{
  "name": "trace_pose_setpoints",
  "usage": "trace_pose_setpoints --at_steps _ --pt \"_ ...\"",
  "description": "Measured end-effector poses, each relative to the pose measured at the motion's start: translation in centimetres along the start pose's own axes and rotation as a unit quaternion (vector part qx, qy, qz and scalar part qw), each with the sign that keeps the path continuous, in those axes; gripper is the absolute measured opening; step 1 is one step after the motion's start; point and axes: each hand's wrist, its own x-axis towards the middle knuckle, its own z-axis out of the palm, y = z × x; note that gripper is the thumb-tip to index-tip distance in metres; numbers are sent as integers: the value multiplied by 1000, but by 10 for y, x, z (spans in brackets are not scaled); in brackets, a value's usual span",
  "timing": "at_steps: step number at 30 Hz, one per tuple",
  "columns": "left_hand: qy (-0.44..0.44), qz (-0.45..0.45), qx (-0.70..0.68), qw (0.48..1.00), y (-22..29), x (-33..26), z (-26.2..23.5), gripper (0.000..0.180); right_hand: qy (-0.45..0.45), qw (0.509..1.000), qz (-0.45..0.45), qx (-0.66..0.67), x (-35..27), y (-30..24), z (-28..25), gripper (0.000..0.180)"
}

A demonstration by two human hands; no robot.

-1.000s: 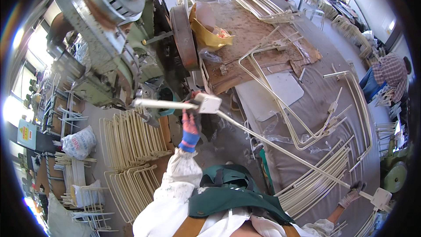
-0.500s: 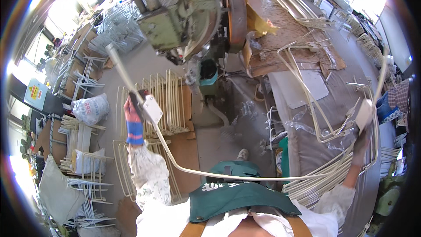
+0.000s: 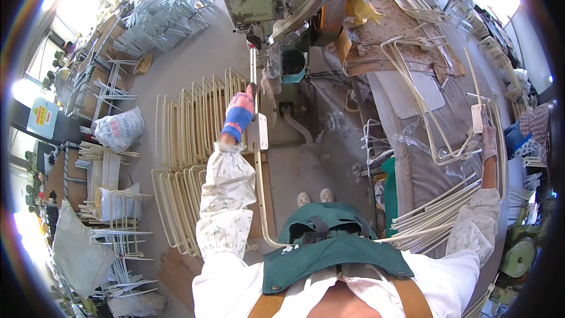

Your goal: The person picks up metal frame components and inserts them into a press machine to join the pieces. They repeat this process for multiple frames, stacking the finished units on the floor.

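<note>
A long cream U-shaped metal tube frame [image 3: 259, 185] spans my front, its middle passing behind the green apron [image 3: 329, 259]. My left hand [image 3: 240, 112], in a pink and blue glove, is closed round its left arm, just above a small white plate [image 3: 262, 131] fixed to the tube. That arm's tip reaches the underside of a green press-like machine [image 3: 253, 3]; contact there I cannot make out. At the far right my gloved right hand [image 3: 489, 141] is closed on the frame's other arm, beside a second white plate [image 3: 477, 119].
Stacked cream tube frames [image 3: 194, 112] stand left of the machine. A padded grey bench [image 3: 406, 171] on the right carries a bent frame [image 3: 421, 118] and bundled tubes [image 3: 429, 212]. Plastic scraps [image 3: 335, 122] litter the floor. A white sack [image 3: 119, 129] lies at left.
My left hand has swung right and inward, bringing the frame's left arm upright under the machine. My right hand has risen slightly with the other arm. The machine sits higher in view.
</note>
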Motion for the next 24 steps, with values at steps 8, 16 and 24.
trace_pose_setpoints --at_steps 8,16,24 --pt "63 -129 -233 962 29 57 -15 55 21 999 25 32 1 -41 -7 30" --pt "69 -143 -213 964 11 72 12 56 10 999 33 25 52 -48 19 31" --pt "-22 12 156 988 12 59 2 38 23 999 -26 -40 109 -7 31 30"
